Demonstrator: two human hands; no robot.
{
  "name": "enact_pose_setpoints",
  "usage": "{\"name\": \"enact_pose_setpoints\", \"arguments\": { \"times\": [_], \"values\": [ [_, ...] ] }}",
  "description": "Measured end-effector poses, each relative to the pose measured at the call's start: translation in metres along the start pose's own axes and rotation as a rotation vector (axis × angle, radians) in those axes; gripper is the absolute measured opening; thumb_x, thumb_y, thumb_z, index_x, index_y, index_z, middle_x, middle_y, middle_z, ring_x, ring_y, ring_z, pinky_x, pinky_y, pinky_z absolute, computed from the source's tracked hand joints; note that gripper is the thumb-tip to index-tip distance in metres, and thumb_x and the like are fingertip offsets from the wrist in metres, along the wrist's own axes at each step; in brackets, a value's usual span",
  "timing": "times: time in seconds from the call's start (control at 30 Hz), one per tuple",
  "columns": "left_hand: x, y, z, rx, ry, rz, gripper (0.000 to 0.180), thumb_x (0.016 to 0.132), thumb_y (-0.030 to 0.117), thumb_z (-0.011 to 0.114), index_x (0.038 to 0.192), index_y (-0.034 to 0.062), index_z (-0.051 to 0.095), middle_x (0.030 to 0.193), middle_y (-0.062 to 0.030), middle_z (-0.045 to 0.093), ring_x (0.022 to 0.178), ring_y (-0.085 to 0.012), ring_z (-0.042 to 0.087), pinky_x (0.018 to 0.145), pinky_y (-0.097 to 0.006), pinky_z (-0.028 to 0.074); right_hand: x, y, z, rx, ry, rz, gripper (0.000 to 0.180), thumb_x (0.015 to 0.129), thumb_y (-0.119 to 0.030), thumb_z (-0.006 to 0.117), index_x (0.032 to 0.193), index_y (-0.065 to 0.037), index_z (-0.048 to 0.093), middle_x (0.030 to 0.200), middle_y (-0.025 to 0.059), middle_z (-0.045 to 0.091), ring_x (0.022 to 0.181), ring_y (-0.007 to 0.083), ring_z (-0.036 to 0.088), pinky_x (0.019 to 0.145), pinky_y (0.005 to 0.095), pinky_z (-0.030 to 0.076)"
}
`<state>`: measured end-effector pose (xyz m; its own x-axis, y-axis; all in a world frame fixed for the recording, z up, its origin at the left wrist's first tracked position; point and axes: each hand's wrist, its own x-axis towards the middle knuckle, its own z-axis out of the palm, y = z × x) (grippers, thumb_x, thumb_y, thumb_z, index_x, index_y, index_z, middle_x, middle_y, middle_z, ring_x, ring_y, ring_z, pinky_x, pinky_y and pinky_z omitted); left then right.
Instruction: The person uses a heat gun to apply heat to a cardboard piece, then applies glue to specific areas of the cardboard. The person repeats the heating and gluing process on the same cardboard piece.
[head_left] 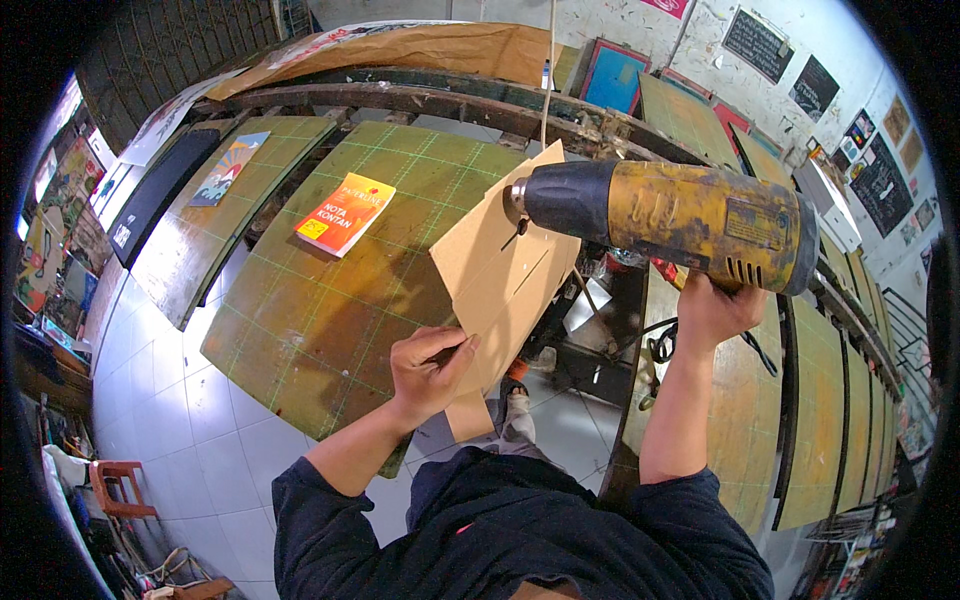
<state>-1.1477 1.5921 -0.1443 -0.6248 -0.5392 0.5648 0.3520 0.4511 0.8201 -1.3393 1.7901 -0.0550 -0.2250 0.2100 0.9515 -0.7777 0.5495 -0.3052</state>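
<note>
A worn yellow and black heat gun [700,215] is in my right hand [718,312], whose fingers wrap round its handle. Its metal nozzle points left, over a piece of tan cardboard [505,265] with slits and flaps. My left hand [432,368] pinches the near left edge of that cardboard between thumb and fingers. The cardboard is tilted above the right side of a green board with a grid [300,320]. Part of the cardboard's far end is hidden behind the nozzle.
A red and orange notepad [346,214] lies on the green board. Farther left, a colourful printed card [230,168] rests on another board. More boards [820,420] line the right side. A cable [760,352] hangs below the heat gun. A brown stool [122,488] stands on the tiled floor.
</note>
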Motion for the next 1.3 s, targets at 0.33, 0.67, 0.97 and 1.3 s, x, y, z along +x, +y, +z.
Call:
{"name": "enact_pose_setpoints", "arguments": {
  "times": [0.33,0.67,0.97,1.3],
  "values": [
    [-0.0003,-0.0007,-0.0006,-0.022,0.005,-0.006,0.008,0.068,-0.002,0.068,0.076,-0.0030,0.064,0.069,-0.0102,0.063,0.058,-0.0097,0.056,0.051,-0.021,0.040,0.0006,0.0017,0.0023,0.036,0.025,0.021,0.039,0.058,-0.012,0.078,0.090,-0.002,0.058,0.085,0.0103,0.061,0.078,0.0250,0.060,0.069,0.0304,0.045],
    [-0.0013,-0.0006,-0.0020,-0.008,-0.017,-0.020,0.008,0.069,-0.003,0.067,0.076,-0.0033,0.064,0.071,-0.0105,0.063,0.059,-0.0100,0.056,0.051,-0.020,0.041,0.0009,0.0018,-0.0011,0.111,-0.005,0.018,0.037,0.064,0.002,0.072,0.096,0.002,0.055,0.095,0.0095,0.060,0.086,0.0150,0.057,0.073,0.0269,0.046],
    [0.0013,0.0041,-0.0008,0.039,-0.008,0.011,0.005,0.068,-0.003,0.067,0.073,-0.0024,0.064,0.070,-0.0110,0.063,0.060,-0.0127,0.058,0.053,-0.022,0.043,0.0006,0.0065,0.0001,0.124,0.031,0.033,0.035,0.059,-0.003,0.073,0.090,-0.001,0.058,0.086,0.0098,0.061,0.077,0.0203,0.060,0.069,0.0286,0.045],
    [0.0007,0.0040,-0.0026,0.019,-0.021,-0.015,0.005,0.069,-0.003,0.066,0.073,-0.0017,0.064,0.068,-0.0107,0.063,0.058,-0.0128,0.057,0.051,-0.023,0.042,0.0030,0.0039,-0.0012,0.088,0.021,0.000,0.035,0.059,-0.007,0.075,0.089,-0.002,0.058,0.084,0.0084,0.061,0.076,0.0205,0.060,0.068,0.0285,0.046]
  ]
}}
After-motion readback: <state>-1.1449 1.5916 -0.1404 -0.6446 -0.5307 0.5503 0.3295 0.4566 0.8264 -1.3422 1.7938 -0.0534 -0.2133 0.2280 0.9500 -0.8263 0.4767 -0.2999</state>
